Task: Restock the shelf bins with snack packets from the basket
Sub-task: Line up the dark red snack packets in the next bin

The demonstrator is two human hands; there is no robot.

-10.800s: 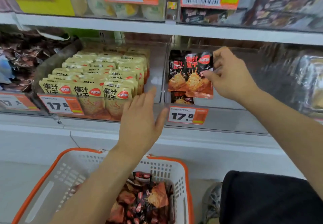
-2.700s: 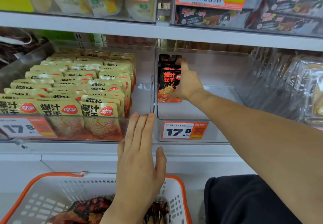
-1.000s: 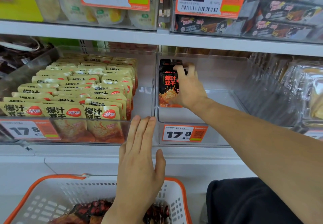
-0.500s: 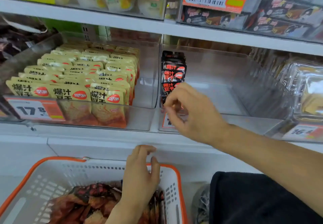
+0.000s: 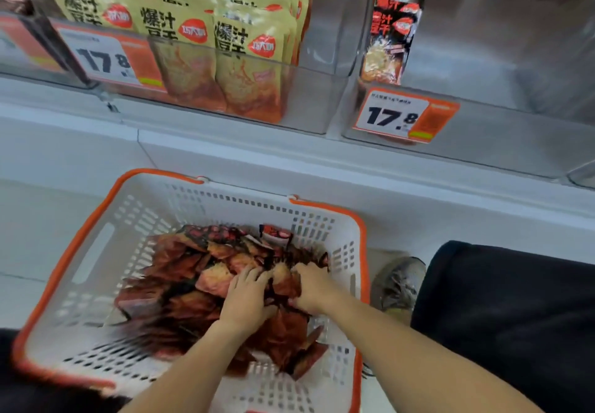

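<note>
Snack packets point(image 5: 206, 287) piled in basket point(image 5: 96, 219), both hands grasping packets, left hand point(image 5: 246, 300), right hand point(image 5: 310, 287), price tag point(image 5: 405, 116) 17.8 above

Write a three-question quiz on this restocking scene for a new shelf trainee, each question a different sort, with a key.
1. True or false: both hands are down in the basket.
2. Multiple choice: the dark packets in the right bin stand against its (a) left wall, (b) right wall, (c) front label.
3. Fill in: the price tag on the right bin reads ____.

Key
1. True: the left hand and the right hand both lie on the pile of red-brown packets.
2. a
3. 17.8
</note>
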